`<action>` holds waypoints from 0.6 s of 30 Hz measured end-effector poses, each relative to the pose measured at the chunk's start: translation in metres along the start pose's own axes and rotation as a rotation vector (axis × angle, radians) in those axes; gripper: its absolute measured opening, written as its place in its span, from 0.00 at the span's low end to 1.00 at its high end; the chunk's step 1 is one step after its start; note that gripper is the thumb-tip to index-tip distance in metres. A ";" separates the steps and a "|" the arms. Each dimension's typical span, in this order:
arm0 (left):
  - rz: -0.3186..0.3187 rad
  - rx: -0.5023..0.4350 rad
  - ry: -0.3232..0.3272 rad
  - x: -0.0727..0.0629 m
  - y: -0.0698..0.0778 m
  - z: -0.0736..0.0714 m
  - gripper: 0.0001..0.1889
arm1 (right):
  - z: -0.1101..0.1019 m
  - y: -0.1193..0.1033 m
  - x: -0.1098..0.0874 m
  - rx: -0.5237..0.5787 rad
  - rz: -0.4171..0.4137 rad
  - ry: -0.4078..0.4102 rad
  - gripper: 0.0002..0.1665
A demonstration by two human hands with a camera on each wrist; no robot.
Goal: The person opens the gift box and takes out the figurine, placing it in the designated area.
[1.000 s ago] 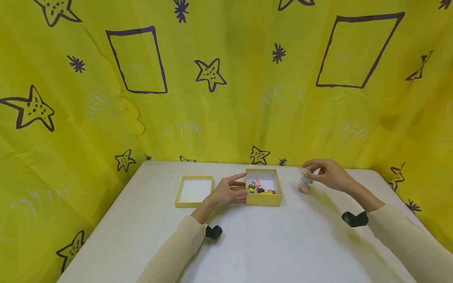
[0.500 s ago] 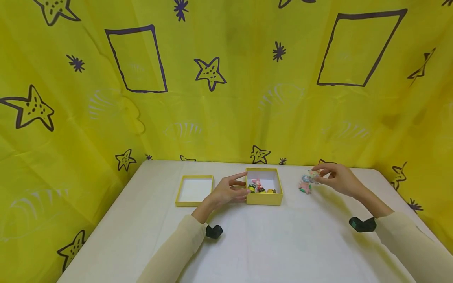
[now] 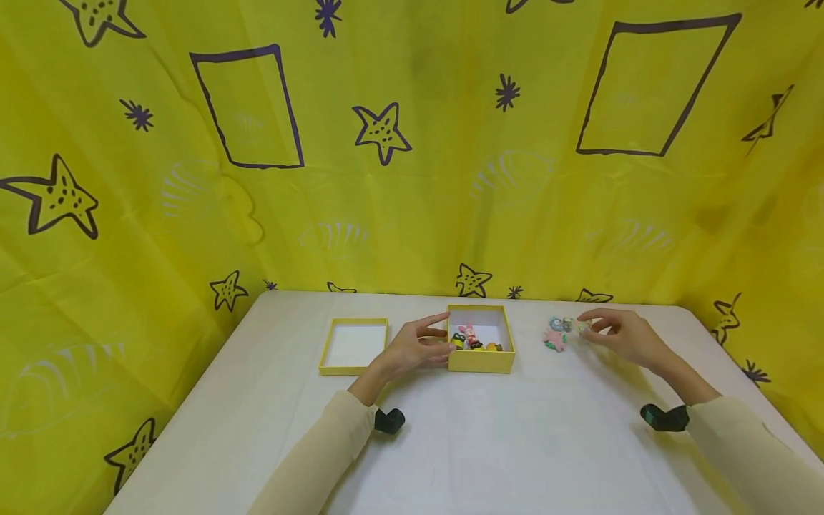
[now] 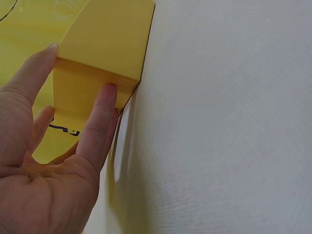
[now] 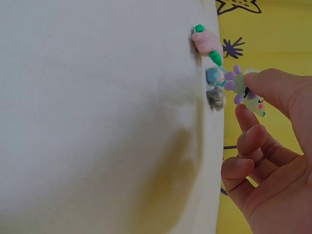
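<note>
My left hand (image 3: 417, 348) touches the left side of a yellow box (image 3: 480, 363) with outstretched fingers. Inside the box lie several small figurines, among them a pink-and-red one (image 3: 471, 336) and a yellow-and-black one (image 3: 458, 342). Between thumb and fingertips, my right hand (image 3: 629, 335) pinches a small figurine (image 5: 239, 87), pale green with purple parts. Close to it on the table are a pink figurine with green bits (image 5: 206, 43), a blue one (image 5: 213, 76) and a greyish one (image 5: 215, 98). The pinched figurine partly overlaps the blue one in the right wrist view.
A shallow yellow-rimmed box lid (image 3: 351, 371) with a white inside lies left of the box. Both rest on a white-covered table (image 3: 489, 443). Behind the table hangs a yellow curtain (image 3: 438, 200) with dark star drawings.
My right hand has moved right and slightly down with the pinched figurine, bringing the blue and greyish figurines into clearer view. My left hand stays at the box.
</note>
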State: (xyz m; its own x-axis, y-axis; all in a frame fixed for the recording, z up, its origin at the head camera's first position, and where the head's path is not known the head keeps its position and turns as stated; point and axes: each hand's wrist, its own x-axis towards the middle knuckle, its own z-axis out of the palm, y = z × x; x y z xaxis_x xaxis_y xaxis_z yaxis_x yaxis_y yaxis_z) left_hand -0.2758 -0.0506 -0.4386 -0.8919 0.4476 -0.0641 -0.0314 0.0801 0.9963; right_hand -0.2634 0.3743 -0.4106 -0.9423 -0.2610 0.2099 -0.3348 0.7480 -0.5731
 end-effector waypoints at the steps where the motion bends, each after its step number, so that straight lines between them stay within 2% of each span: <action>1: 0.000 -0.003 -0.001 0.000 0.000 0.000 0.39 | 0.001 0.001 -0.001 0.001 0.008 -0.001 0.19; 10: -0.001 0.000 -0.004 0.000 -0.001 -0.001 0.39 | 0.008 0.009 -0.003 0.012 0.044 -0.048 0.19; 18: 0.003 0.001 -0.007 0.001 -0.003 -0.001 0.40 | 0.013 0.010 -0.003 0.023 0.034 -0.082 0.18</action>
State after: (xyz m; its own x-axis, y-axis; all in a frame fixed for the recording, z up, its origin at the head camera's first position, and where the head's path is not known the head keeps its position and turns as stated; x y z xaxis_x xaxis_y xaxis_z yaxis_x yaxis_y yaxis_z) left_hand -0.2774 -0.0513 -0.4412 -0.8888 0.4541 -0.0614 -0.0283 0.0794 0.9964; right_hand -0.2644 0.3746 -0.4276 -0.9502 -0.2854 0.1255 -0.3020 0.7431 -0.5972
